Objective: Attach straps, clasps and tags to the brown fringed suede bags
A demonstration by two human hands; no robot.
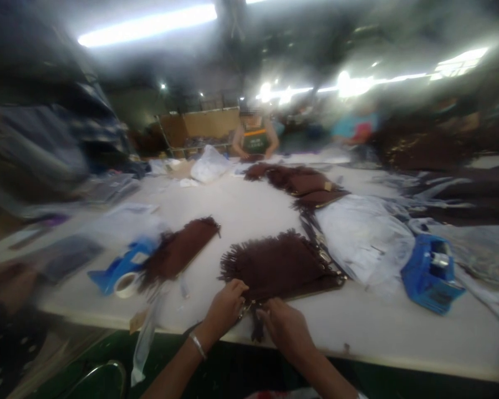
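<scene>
A dark brown fringed bag (pixel 278 266) lies flat on the table in front of me, its fringe pointing left and away. A zip edge with metal fittings runs along its near side. My left hand (pixel 228 305), with a bangle at the wrist, is closed on the bag's near left corner beside a small metal clasp (pixel 247 308). Just right of it, my right hand (pixel 285 324) pinches at the same edge. Between the hands a short dark tassel or strap end (pixel 257 327) hangs over the table's edge. Blur hides exactly what the fingertips grip.
Another brown fringed bag (pixel 183 248) lies left, beside a blue tape dispenser (pixel 128 260) and a tape roll (pixel 126 285). A second blue dispenser (pixel 430 274) and clear plastic bags (pixel 366 238) are on the right. More brown bags (pixel 303 183) lie farther back. A person (pixel 255 138) works opposite.
</scene>
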